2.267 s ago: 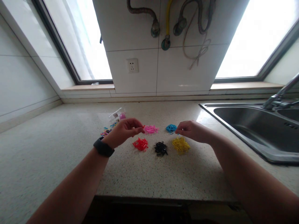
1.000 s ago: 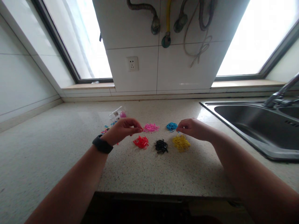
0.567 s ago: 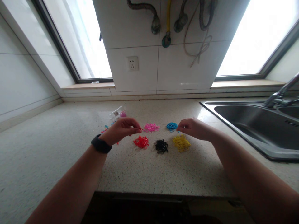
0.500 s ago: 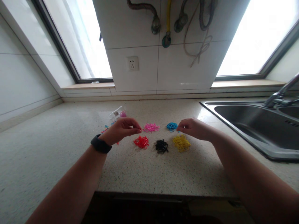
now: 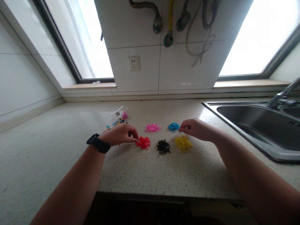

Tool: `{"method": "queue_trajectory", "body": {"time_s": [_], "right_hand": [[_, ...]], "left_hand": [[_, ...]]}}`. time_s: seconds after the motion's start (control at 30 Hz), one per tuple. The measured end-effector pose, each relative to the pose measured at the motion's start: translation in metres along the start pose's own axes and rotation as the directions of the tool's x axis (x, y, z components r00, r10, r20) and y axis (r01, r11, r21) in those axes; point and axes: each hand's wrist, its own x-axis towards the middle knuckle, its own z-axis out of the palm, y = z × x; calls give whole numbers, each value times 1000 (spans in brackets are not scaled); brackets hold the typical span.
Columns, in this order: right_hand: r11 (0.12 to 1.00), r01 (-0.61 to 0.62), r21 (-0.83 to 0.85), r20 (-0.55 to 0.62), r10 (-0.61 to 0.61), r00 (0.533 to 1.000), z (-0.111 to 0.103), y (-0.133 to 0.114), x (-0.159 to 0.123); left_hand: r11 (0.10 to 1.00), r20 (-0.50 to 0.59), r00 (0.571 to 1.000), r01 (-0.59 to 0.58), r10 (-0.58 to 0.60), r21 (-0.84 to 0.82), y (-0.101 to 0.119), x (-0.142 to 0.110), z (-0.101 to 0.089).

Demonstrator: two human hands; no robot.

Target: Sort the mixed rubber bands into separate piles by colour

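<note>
Five single-coloured piles of small pieces lie around the middle of the frame on the desk (image 5: 150,175), and your left hand (image 5: 124,134) is at the left edge of the red pile (image 5: 143,142), just left of centre. Its thumb and fingers curl close together; you cannot tell from this view whether they have hold of a piece. Your right hand (image 5: 194,128), right of centre, has its fingertips drawn nearly together beside the blue pile (image 5: 173,126); what they have hold of, if anything, is too small to tell.

Watch your left fingertips: pieces this loose could cling and drag neighbours along, spilling red toward the black pile (image 5: 163,146). Your right fingers are also near the yellow pile (image 5: 183,143), so a low sweep might mix yellow with blue. Your left wrist could likewise brush the mixed pile (image 5: 118,122) behind it.

The red pile has no single direction: its pieces point many ways, and with your fingers covering its left edge, no clear long axis shows.
</note>
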Motion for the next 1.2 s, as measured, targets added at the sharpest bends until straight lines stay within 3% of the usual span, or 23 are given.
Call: {"method": "queue_trajectory", "body": {"time_s": [0.17, 0.33, 0.43, 0.57, 0.63, 0.77, 0.87, 1.07, 1.2], "right_hand": [[1000, 7, -1, -21, -7, 1000, 0, 0, 0], [1000, 16, -2, -28, -16, 999, 0, 2, 0], [1000, 22, 0, -24, -22, 999, -1, 1, 0], [1000, 24, 9, -29, -23, 999, -2, -2, 0], [999, 30, 13, -30, -30, 999, -2, -3, 0], [999, 43, 6, -37, -42, 998, -3, -5, 0], [998, 59, 0, -54, -59, 997, -4, -7, -1], [994, 77, 72, -133, -67, 989, -5, -18, -2], [981, 94, 172, -203, -58, 977, -1, -40, 3]], "left_hand": [[999, 12, 1000, 3, -3, -42, 3, 1, 1], [998, -209, 976, 60, -52, 31, 0, 0, -5], [989, -400, 913, 120, -77, 83, -7, -4, -12], [980, -665, 741, 189, -97, 69, -13, -13, -23], [983, -748, 653, 183, -118, 5, -13, -17, -28], [984, -834, 529, 157, -155, -84, -14, -17, -28], [984, -856, 490, 139, -167, -113, -17, -14, -24], [978, -856, 473, 98, -207, -183, -27, -8, -20], [974, -865, 450, 66, -221, -215, -30, -6, -20]]}}
